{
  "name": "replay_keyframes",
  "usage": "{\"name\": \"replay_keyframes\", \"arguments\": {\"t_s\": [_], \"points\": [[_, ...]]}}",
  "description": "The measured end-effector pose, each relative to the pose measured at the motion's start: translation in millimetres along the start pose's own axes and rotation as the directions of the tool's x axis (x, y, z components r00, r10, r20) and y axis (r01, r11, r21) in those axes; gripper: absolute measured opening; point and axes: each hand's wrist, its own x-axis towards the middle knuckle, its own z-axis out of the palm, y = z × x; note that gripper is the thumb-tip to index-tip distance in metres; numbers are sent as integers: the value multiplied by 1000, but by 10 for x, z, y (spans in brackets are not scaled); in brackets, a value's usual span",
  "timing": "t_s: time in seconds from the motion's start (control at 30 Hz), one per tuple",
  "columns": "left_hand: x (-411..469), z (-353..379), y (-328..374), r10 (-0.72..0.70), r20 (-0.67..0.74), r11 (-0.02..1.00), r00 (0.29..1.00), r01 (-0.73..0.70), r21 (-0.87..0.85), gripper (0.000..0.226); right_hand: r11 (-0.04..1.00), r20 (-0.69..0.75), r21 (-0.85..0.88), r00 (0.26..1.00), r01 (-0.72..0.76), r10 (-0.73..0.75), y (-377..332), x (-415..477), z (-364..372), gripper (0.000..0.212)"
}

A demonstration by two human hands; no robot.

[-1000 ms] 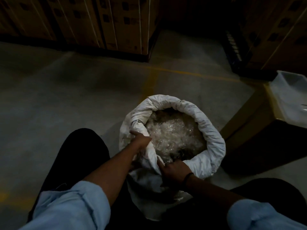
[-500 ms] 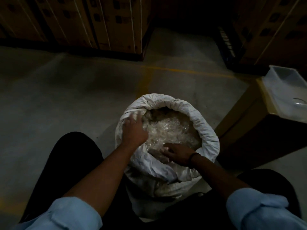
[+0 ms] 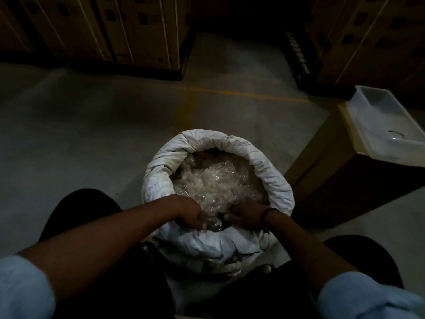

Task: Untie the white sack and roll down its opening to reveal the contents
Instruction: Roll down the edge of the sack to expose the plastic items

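The white sack (image 3: 271,178) stands on the floor between my knees, its mouth open and its rim rolled down into a thick ring. Inside lies a heap of clear, shiny plastic pieces (image 3: 216,180). My left hand (image 3: 188,214) and my right hand (image 3: 246,215) are close together at the near edge of the opening, fingers curled over the near rim and into the plastic. Whether they pinch the sack fabric or the plastic is hard to tell in the dim light. A dark band circles my right wrist.
A cardboard box (image 3: 331,171) stands right of the sack with a white plastic tray (image 3: 377,116) on top. Stacked cartons (image 3: 115,31) line the back left, more cartons (image 3: 368,38) the back right. Bare concrete floor with yellow lines (image 3: 190,107) lies beyond the sack.
Both hands came back from the sack's left side and middle to the near rim and now sit side by side. The near rim looks rolled lower.
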Motion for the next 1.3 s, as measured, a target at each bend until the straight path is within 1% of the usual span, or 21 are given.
{"name": "replay_keyframes", "arguments": {"t_s": [0.07,0.13,0.27,0.37,0.43,0.5,0.57,0.63,0.67,0.73,0.8,0.83,0.9,0.97,1.0,1.07,1.1,1.17,1.2,1.23,1.3], "points": [[18,-15,-123,-20,-77,1000,997,20,-9,54,999,-58,-30,998,-11,9,-15,55,-79,50],[88,-71,-223,-47,-137,995,989,35,-88,53,997,-124,-71,992,-35,26,-30,140,-186,48],[254,-253,-295,-88,-282,985,955,42,-164,61,998,-236,-53,972,-32,18,-61,343,-327,53],[402,-314,-356,-127,-319,979,939,68,-190,69,997,-278,-73,961,-23,2,-116,532,-406,59],[490,-378,-421,-135,-325,974,936,64,-219,72,995,-298,-94,955,-26,-3,-101,678,-501,64],[579,-439,-514,-145,-367,964,919,47,-263,72,993,-355,-116,934,-20,-23,-28,801,-627,71],[663,-461,-611,-165,-404,953,900,40,-300,71,998,-393,-54,919,12,-32,69,877,-748,72],[690,-461,-702,-182,-419,939,890,30,-344,69,998,-395,53,919,31,-8,158,926,-836,71],[697,-462,-754,-184,-443,931,878,11,-365,70,997,-394,74,919,34,-2,193,938,-875,71],[676,-507,-863,-205,-526,907,825,-42,-419,73,998,-435,50,900,49,-22,243,937,-988,62],[655,-591,-981,-226,-601,892,766,-86,-445,69,998,-539,19,841,54,-35,301,913,-1136,45],[642,-634,-1022,-238,-605,900,760,-63,-432,67,1000,-583,19,812,24,-8,309,883,-1205,40],[610,-675,-1046,-254,-579,915,775,-2,-404,67,999,-601,20,799,-25,32,304,857,-1232,34],[597,-657,-992,-240,-562,915,791,-10,-404,67,999,-532,-47,847,-16,-11,278,878,-1147,30],[606,-630,-960,-223,-554,921,802,-14,-390,68,999,-496,-51,868,-6,-20,256,887,-1086,32],[633,-584,-904,-159,-498,946,853,-13,-325,68,1000,-453,-19,892,9,-17,169,850,-987,44],[613,-581,-865,-117,-458,957,881,-23,-288,63,999,-426,-33,905,3,-17,122,818,-936,47],[546,-581,-762,-21,-343,971,939,-63,-232,51,995,-264,-98,964,-4,-22,8,734,-838,43],[502,-575,-694,26,-281,973,959,-89,-214,45,994,-147,-106,989,9,-25,-42,694,-784,39],[473,-556,-623,67,-219,974,973,-111,-196,40,993,-30,-109,999,40,-44,-72,679,-716,36],[437,-490,-502,120,-99,979,988,-134,-152,34,989,194,-132,980,63,-36,-103,636,-586,33]]}}
